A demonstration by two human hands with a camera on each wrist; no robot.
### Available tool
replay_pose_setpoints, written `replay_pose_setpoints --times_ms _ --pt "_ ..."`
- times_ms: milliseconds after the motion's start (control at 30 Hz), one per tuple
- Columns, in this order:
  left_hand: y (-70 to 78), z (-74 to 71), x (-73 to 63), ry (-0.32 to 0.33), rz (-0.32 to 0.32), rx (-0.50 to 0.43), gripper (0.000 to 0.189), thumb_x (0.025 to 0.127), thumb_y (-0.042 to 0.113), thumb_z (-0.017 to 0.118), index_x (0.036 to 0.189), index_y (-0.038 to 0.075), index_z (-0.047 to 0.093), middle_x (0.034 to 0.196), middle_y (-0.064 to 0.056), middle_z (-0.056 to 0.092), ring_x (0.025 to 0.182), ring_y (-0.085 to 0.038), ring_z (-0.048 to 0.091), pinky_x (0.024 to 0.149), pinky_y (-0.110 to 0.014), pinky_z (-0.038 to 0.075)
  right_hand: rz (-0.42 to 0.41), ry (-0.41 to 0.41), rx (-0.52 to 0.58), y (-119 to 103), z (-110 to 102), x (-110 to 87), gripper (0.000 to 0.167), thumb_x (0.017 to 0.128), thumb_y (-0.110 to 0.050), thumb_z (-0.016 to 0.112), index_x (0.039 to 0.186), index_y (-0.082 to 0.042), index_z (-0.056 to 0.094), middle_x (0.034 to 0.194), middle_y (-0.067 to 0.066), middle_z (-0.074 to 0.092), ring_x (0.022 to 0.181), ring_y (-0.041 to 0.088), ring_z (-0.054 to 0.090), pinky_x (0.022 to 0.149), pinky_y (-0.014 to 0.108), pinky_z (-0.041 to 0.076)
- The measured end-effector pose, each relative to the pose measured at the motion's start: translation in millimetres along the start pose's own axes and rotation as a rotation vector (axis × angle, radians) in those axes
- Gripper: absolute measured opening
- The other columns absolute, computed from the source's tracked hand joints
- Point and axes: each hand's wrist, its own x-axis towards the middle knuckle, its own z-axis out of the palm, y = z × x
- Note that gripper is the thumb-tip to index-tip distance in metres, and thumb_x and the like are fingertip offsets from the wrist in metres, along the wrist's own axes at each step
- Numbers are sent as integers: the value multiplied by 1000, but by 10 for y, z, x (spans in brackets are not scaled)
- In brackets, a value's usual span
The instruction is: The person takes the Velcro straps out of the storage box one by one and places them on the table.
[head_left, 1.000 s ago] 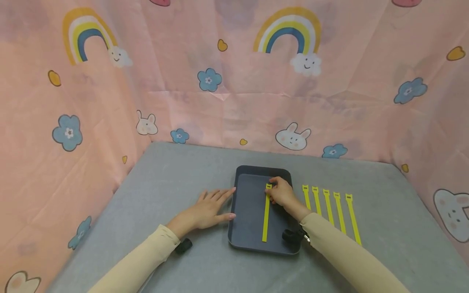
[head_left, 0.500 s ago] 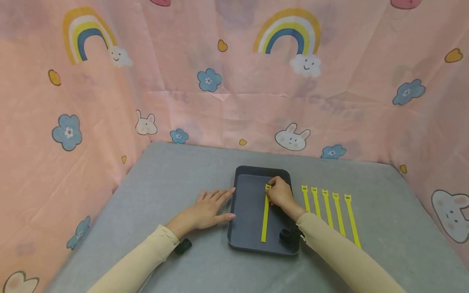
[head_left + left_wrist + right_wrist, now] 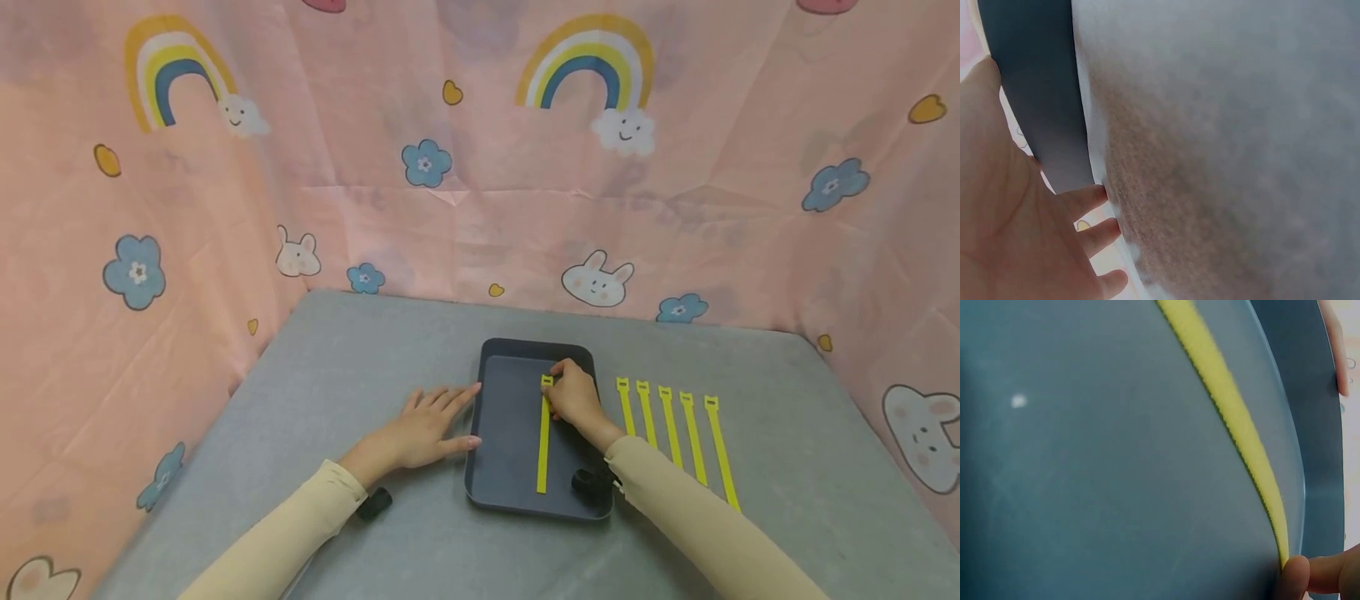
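My right hand (image 3: 576, 396) pinches the slotted head end of a yellow hook-and-loop cable tie (image 3: 543, 442) over the dark grey tray (image 3: 502, 492). The tie stretches lengthwise along the tray, its tail toward me. In the right wrist view, thumb and fingertip (image 3: 1294, 575) meet at one end of the fuzzy strip (image 3: 1235, 412), which curves along the tray floor. My left hand (image 3: 427, 429) has its fingers spread, with the index fingertip and thumb at the tray's left edge. The left wrist view shows that palm (image 3: 1004, 206) beside the tray's outer wall (image 3: 1041, 94).
Several more yellow cable ties (image 3: 671, 421) lie in a row on the grey tabletop (image 3: 360, 350) right of the tray, partly covered by my right sleeve (image 3: 697, 508). A pink patterned curtain (image 3: 480, 225) encloses the table's back and sides.
The right forearm has shifted slightly left, while its fingers stay on the tie's head. The left hand and tray hold their places.
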Motion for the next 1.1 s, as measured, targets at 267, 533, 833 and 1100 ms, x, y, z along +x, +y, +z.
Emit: replay_pose_setpoints --times_ms 267,533,833,1100 --pt "-2 -2 5 -3 -1 -2 84 95 71 38 161 32 3 165 -7 26 153 -37 23 119 -67 11 -23 2 12 -13 -10 6 25 93 -7 66 114 2 54 69 12 64 48 14 56 47 27 51" --pt "8 -2 17 -7 -21 14 83 95 72 37 160 33 5 165 -6 27 152 -36 24 120 -66 12 -42 -13 -4 -6 -26 10 33 93 -11 68 118 3 52 69 11 64 47 13 55 48 28 49" --pt "-9 22 30 -13 -11 6 85 93 75 35 160 34 2 166 -5 24 153 -36 22 120 -66 10 -50 -9 39 25 -21 41 31 95 -10 64 121 4 55 68 10 65 45 12 55 47 27 52" --pt "-34 35 19 -1 5 -9 85 94 74 34 161 32 3 165 -7 26 153 -37 22 119 -68 10 -73 -29 59 -4 -10 36 28 91 -3 63 118 4 59 75 15 70 51 13 61 51 28 55"
